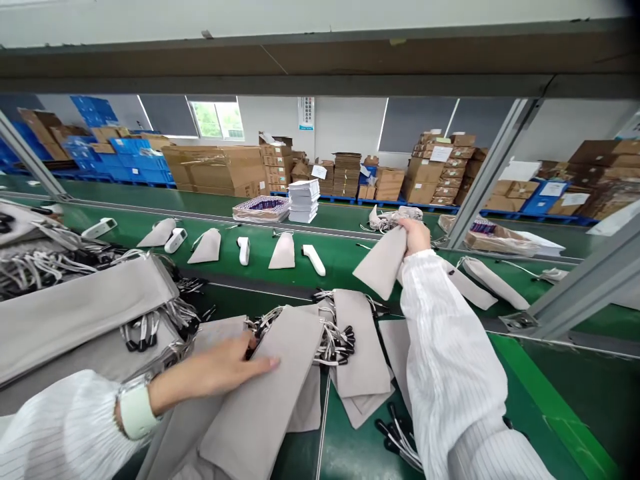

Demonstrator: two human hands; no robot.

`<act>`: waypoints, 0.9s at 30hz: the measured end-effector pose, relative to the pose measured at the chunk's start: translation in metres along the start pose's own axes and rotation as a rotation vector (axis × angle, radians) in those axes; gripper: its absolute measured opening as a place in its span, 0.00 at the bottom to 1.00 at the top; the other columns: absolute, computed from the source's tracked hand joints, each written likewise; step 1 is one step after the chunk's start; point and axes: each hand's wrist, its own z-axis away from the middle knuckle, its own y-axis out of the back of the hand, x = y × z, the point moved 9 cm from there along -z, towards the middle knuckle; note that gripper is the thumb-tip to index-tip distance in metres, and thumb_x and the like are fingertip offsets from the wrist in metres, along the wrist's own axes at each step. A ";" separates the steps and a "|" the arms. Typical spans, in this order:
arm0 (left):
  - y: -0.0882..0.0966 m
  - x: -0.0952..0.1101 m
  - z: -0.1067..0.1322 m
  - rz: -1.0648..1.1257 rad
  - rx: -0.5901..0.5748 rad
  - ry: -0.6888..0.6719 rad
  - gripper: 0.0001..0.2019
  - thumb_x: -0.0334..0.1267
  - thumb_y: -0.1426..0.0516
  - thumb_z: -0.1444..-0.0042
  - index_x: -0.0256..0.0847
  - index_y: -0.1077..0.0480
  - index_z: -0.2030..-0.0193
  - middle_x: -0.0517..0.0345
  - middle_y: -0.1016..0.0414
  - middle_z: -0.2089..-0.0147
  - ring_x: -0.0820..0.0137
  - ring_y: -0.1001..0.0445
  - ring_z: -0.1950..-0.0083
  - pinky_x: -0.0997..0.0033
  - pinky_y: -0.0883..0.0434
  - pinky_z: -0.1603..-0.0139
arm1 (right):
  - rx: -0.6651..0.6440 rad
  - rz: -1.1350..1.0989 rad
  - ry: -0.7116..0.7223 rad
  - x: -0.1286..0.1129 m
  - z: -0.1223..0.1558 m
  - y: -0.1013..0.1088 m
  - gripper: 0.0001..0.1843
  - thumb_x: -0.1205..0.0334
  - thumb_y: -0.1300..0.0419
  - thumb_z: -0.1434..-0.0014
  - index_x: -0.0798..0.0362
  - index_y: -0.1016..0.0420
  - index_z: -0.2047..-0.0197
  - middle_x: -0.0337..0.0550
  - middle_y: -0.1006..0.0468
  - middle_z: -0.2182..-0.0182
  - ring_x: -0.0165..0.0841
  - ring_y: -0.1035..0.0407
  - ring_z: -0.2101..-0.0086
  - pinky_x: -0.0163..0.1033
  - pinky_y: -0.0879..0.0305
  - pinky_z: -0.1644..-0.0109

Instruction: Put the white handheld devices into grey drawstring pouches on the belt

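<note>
My right hand (416, 236) reaches out over the green conveyor belt, its fingers closed on the top of a grey drawstring pouch (383, 263). That pouch hangs down toward me, tilted to the left. Nearer to me, my left hand (227, 365) rests with thumb and fingers apart on a pile of grey pouches (280, 373); some fingertips go out of sight among the cords. Another small stack of pouches (363, 343) lies just right of it, with white cords and black cord ends (340, 343) bunched between.
White handheld devices (313, 259) and more pouches (283, 251) lie spaced along the belt. A large heap of pouches (85, 307) fills the left side. Metal posts (493, 173) stand at both sides beneath an overhead shelf (320, 57). Beyond are a paper stack (303, 200) and a basket (261, 209).
</note>
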 end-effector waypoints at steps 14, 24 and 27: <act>-0.010 0.008 0.018 0.732 0.197 0.137 0.27 0.53 0.50 0.50 0.43 0.56 0.49 0.52 0.31 0.62 0.65 0.28 0.65 0.66 0.28 0.69 | -0.165 0.813 0.095 0.036 0.049 -0.050 0.21 0.65 0.51 0.48 0.59 0.42 0.50 0.61 0.37 0.55 0.48 0.43 0.53 0.51 0.49 0.54; 0.031 0.048 -0.001 -0.534 0.362 -0.190 0.16 0.46 0.55 0.45 0.36 0.36 0.60 0.48 0.32 0.63 0.57 0.32 0.60 0.60 0.34 0.62 | -0.610 0.453 0.079 0.060 0.097 -0.149 0.32 0.64 0.38 0.59 0.50 0.39 0.49 0.48 0.30 0.58 0.41 0.38 0.55 0.43 0.46 0.52; 0.039 0.074 -0.016 -0.528 0.469 -0.426 0.17 0.39 0.53 0.44 0.35 0.42 0.49 0.47 0.40 0.51 0.61 0.39 0.50 0.62 0.39 0.50 | -0.571 0.297 -0.064 0.076 0.085 -0.142 0.25 0.64 0.43 0.53 0.55 0.37 0.50 0.49 0.30 0.57 0.40 0.36 0.57 0.42 0.41 0.55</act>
